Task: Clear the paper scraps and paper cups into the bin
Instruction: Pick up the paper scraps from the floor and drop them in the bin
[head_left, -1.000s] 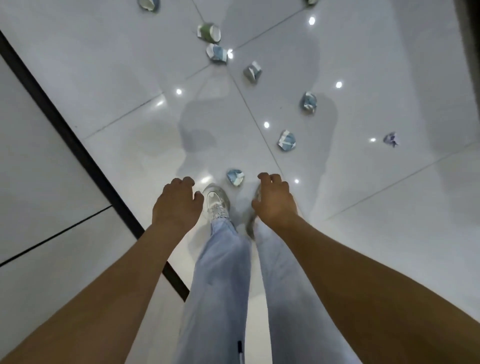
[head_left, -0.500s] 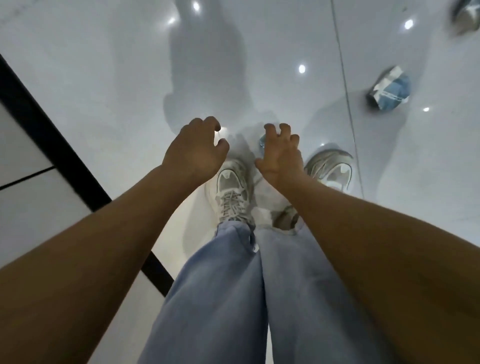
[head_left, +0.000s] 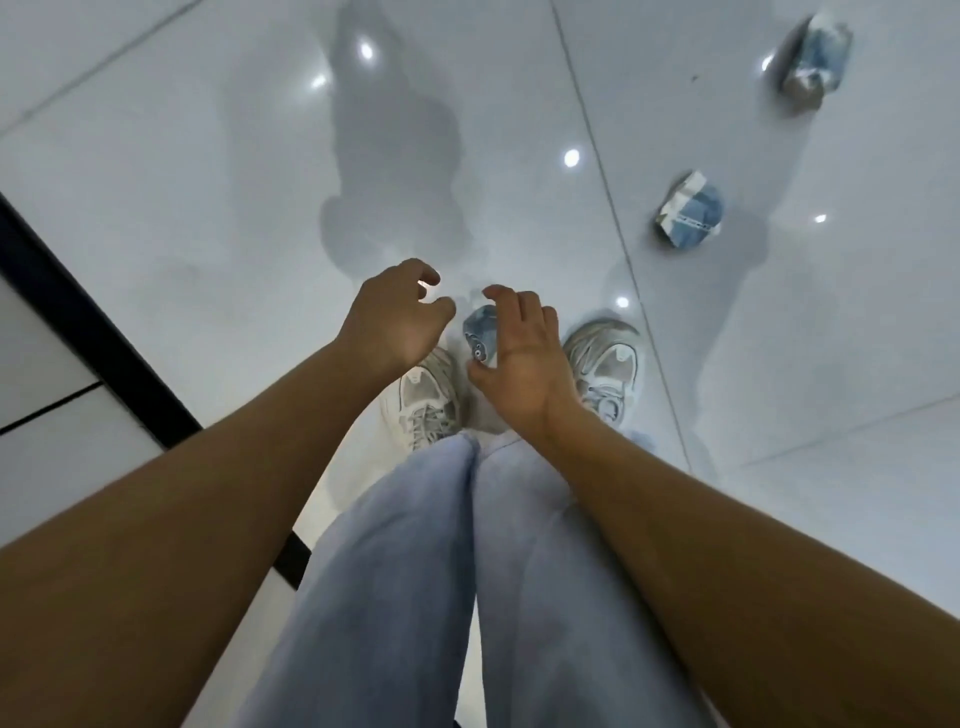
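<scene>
A crushed blue-and-white paper cup (head_left: 479, 332) lies on the white floor between my two shoes. My right hand (head_left: 522, 364) hovers over it with thumb and fingers spread around it; I cannot tell whether they touch it. My left hand (head_left: 397, 317) is just left of the cup, fingers curled and apart, holding nothing. Two more crushed cups lie further off to the right: one (head_left: 691, 210) in the middle right and another (head_left: 815, 62) near the top right corner. No bin is in view.
My legs in light blue jeans (head_left: 441, 571) and grey-white shoes (head_left: 605, 364) fill the lower middle. A black strip (head_left: 93, 332) runs diagonally across the glossy white tiled floor (head_left: 208, 182) on the left.
I have bent lower, so the floor looks closer. Both hands have come down around the cup between my shoes, and the right hand's fingers have spread wider over it.
</scene>
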